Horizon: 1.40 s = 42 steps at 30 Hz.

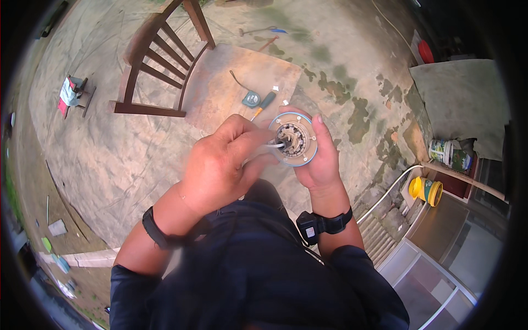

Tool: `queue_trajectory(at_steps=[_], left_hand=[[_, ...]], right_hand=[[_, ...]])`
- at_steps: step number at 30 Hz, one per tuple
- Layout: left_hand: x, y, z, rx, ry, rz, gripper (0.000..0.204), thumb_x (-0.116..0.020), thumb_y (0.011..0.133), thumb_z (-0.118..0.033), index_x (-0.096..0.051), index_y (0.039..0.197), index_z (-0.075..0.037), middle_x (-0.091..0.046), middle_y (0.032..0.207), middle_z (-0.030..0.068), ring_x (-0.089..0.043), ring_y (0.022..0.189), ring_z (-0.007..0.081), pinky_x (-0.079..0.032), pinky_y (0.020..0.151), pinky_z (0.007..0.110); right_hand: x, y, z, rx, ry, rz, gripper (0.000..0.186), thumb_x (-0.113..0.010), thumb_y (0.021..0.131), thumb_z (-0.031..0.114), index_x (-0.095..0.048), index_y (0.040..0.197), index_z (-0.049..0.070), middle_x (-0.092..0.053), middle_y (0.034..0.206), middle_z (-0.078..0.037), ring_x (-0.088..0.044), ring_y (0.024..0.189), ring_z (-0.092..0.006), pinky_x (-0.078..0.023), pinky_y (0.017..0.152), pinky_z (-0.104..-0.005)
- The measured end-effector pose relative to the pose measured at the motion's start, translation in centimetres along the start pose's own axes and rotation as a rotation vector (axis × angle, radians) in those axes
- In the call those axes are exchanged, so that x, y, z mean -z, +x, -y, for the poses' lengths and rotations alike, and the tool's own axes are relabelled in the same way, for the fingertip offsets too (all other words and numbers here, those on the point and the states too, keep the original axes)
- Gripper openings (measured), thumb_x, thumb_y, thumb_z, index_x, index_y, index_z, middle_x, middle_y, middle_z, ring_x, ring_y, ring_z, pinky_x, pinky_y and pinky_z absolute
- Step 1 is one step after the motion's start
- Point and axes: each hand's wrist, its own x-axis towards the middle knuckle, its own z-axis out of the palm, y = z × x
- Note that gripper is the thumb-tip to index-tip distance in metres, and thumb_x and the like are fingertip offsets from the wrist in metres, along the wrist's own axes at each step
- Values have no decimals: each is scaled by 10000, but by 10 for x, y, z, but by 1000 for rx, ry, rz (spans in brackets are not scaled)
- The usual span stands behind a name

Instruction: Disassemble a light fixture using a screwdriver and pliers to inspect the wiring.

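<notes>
My right hand (324, 165) grips a round, beige fitting (301, 154) with a blue-edged rim, several small white fastenings round it and a dark, ringed centre, its face turned up. My left hand (231, 159) has its fingers bent at the fitting's middle, slightly blurred, around a thin pale piece (274, 145) and a dark part there; I cannot make out exactly what the fingertips grip. Just beyond my hands, on a worn wooden chair seat (209, 82), lie a teal tape measure (251, 98) with a strap and a screwdriver (267, 102) with a yellow and dark handle.
The concrete floor (82, 165) has damp patches. A small stool (77, 96) with cloths stands at left, tools (275, 34) lie beyond the chair. At right are a yellow bucket (426, 191), a white bucket (440, 152), a hose (377, 201), a grey slab (456, 104) and framed panels (429, 275).
</notes>
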Motion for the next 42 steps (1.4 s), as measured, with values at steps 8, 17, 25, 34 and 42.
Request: queue_trajectory(at_steps=[8, 17, 25, 34, 42], left_hand=[[-5, 0, -2, -41, 162, 5, 322, -838, 771, -113, -703, 1061, -68, -651, 912, 92, -693, 693, 280, -558, 578, 371], [-4, -2, 2, -50, 285, -11, 237, -809, 833, -210, -666, 942, -56, -596, 825, 83, -643, 611, 280, -525, 530, 376], [-5, -2, 1, 16, 277, -16, 257, -803, 835, -235, -656, 967, -70, -597, 826, 79, -642, 609, 274, -527, 536, 378], [-3, -4, 3, -48, 317, 36, 245, -784, 851, -247, -655, 948, -64, -594, 825, 85, -637, 592, 283, -522, 528, 385], [-4, -4, 5, -27, 338, 40, 246, -738, 900, -298, -682, 888, -59, -588, 761, 81, -626, 591, 286, -510, 524, 391]], right_hand=[[-9, 4, -9, 0, -25, 18, 555, -366, 1081, 499, -513, 1394, 65, -660, 1221, -157, -667, 1047, -231, -567, 773, -360], [-17, 6, -15, 57, -86, -25, 558, -411, 1079, 470, -518, 1403, 29, -664, 1199, -150, -666, 1042, -221, -555, 880, -350], [-16, 7, -21, 85, -127, -30, 523, -410, 1085, 425, -541, 1376, 11, -665, 1192, -144, -654, 1036, -196, -539, 898, -337], [-19, 7, -20, 128, -189, -28, 491, -403, 1091, 372, -541, 1357, -16, -664, 1152, -120, -641, 1021, -178, -526, 895, -330], [-20, 6, -18, 165, -255, -10, 455, -405, 1084, 327, -542, 1343, -21, -662, 1153, -131, -650, 982, -186, -530, 873, -335]])
